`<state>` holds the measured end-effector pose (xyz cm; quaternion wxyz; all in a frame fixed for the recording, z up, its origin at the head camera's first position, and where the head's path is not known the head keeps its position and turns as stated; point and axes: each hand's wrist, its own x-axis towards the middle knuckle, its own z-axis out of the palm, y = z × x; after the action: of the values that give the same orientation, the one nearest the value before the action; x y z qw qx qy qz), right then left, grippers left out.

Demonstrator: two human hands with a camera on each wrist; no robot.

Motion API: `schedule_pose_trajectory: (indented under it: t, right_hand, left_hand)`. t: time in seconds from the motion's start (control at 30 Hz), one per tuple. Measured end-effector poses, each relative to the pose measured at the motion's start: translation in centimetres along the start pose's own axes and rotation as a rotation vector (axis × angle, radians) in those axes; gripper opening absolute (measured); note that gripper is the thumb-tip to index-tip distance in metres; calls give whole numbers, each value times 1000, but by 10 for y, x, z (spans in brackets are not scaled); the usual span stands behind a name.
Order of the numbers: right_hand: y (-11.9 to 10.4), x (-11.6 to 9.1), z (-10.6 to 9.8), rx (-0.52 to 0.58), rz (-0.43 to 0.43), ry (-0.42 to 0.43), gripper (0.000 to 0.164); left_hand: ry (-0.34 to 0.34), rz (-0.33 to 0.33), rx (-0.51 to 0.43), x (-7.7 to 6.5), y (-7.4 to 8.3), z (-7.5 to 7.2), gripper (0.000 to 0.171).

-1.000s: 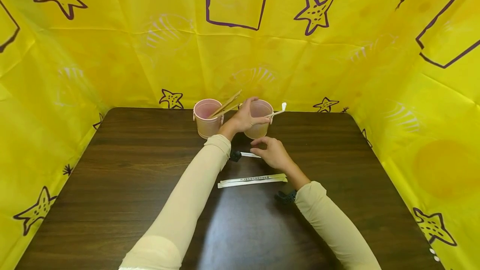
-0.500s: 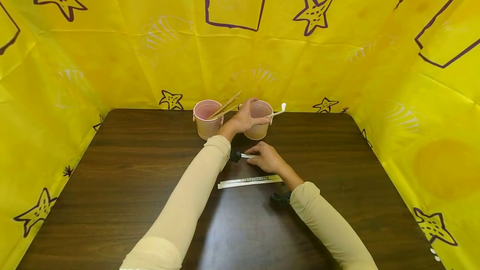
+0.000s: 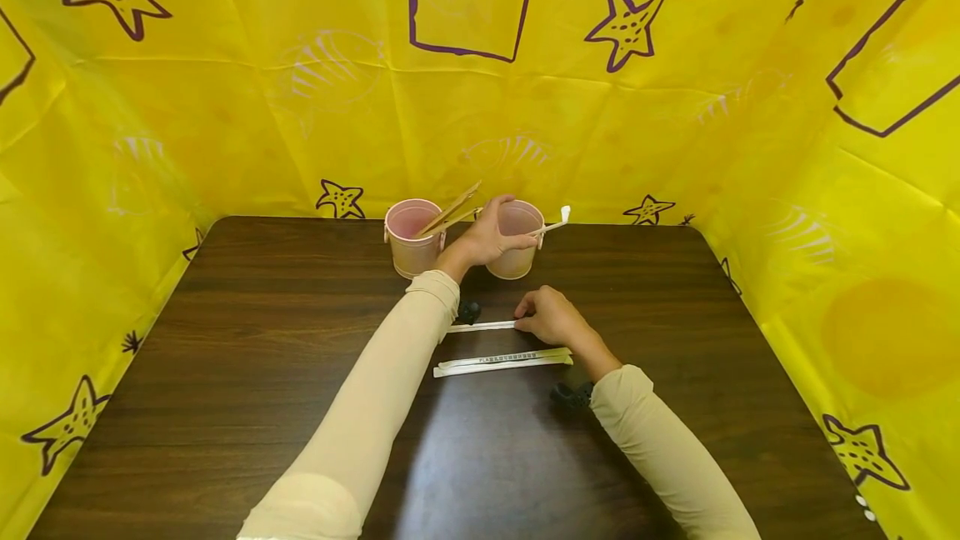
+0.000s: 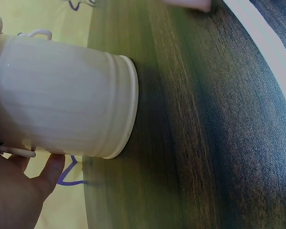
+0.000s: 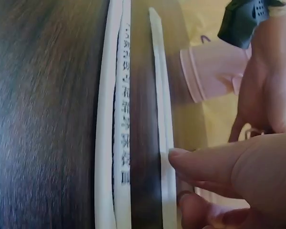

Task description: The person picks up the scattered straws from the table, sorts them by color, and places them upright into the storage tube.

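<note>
My left hand [image 3: 489, 240] grips the rim of the right pink bucket [image 3: 516, 263], thumb across its near side and fingers behind. In the left wrist view the bucket [image 4: 62, 95] stands upright on the table. A slim white stick [image 3: 553, 227] with a bent end leans out of it past my thumb. My right hand [image 3: 557, 319] pinches the right part of a paper-wrapped straw [image 3: 483, 326], held just in front of the bucket. In the right wrist view, thumb and fingers meet at the edge of that straw [image 5: 163, 105].
Two more wrapped straws [image 3: 502, 362], one with printed characters, lie side by side nearer me. A second pink bucket [image 3: 415, 261] with light wooden sticks [image 3: 453, 211] stands at the back left. Yellow patterned cloth [image 3: 300, 107] walls the table [image 3: 225, 357].
My right hand has reached down to the straw, taken hold of it and drawn it towards me, away from the buckets. The left hand keeps its grip on the right bucket.
</note>
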<state>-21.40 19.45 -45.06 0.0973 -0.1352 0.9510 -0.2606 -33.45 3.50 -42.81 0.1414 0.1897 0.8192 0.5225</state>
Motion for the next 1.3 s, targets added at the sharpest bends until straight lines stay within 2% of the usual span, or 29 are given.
schedule_pose_trajectory:
  t: [0.17,0.37,0.53,0.6,0.73,0.97,1.1,1.3]
  right_hand:
    - [-12,4,6,-11,-3,-16,11]
    - [-29,10,16,-31,56,-32,15]
    - [-33,8,18,-61,50,-58,12]
    - [-30,6,16,-69,45,-75,13]
    - [-18,1,9,-59,-20,-113,13]
    - [9,-6,-7,-42,-221,-171,12]
    - [18,-11,-21,2,-218,-209,11]
    - [25,-20,-39,106,-177,-218,7]
  left_hand:
    - [8,7,1,0,-1,1,98]
    - [16,21,-6,0,0,4,98]
    - [19,22,-10,-1,1,5,97]
    - [14,19,-13,0,1,6,97]
    - [6,13,-14,1,1,6,99]
    - [6,10,-12,-1,2,4,99]
    - [-2,4,-13,-2,3,2,98]
    - [5,4,-17,-2,2,1,97]
